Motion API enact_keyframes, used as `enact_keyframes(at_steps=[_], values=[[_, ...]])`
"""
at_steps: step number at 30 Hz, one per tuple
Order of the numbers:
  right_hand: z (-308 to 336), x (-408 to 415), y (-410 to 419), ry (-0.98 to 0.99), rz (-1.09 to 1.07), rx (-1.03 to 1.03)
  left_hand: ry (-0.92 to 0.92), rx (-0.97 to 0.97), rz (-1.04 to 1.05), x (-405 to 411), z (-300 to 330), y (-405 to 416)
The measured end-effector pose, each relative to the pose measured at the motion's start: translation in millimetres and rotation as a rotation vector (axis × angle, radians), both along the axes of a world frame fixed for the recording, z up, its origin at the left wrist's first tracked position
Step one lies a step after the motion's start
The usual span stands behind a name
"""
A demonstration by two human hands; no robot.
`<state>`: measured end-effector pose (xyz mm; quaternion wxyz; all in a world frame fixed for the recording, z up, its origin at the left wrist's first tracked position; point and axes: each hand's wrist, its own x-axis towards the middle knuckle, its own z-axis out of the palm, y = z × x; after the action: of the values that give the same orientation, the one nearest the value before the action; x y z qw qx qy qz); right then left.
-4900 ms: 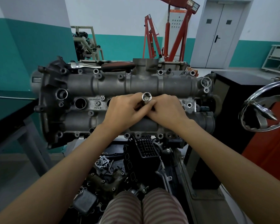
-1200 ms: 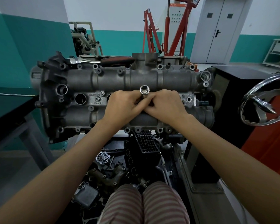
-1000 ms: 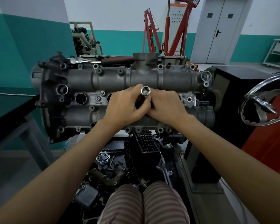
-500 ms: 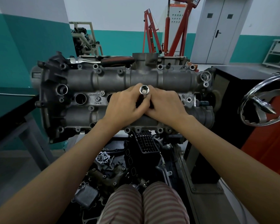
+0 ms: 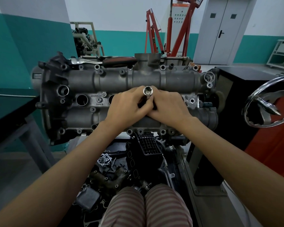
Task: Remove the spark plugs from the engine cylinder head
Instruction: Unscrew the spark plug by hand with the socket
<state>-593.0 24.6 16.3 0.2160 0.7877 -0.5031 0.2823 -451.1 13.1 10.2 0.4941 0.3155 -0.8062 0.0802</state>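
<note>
At the middle of the cylinder head point(image 5: 82, 82), the left hand point(image 5: 126, 107) and the right hand point(image 5: 169, 107) both pinch the socket point(image 5: 148, 92), upright in a plug well; the spark plug probably sits hidden below it.

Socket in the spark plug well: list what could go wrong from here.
Both hands, left hand and right hand, grip the socket with bare fingers alone, so it may slip or tilt in the cylinder head. The ratchet rests on the head's far edge and could be knocked off.
</note>
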Motion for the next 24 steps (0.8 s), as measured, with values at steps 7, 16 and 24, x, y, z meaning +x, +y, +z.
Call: enact_keyframes(at_steps=[7, 16, 24], values=[[0.4, -2.0, -3.3, 0.03, -0.056, 0.028, 0.01, 0.016, 0.007, 2.6, -1.2, -4.7], [1.1, 0.4, 0.4, 0.006, -0.032, 0.009, 0.016, -0.03, -0.002, 1.3, -1.4, -2.8], [0.1, -0.6, -1.9, 0.044, 0.004, -0.008, -0.009, 0.001, -0.017, 0.9, -0.4, -1.9]])
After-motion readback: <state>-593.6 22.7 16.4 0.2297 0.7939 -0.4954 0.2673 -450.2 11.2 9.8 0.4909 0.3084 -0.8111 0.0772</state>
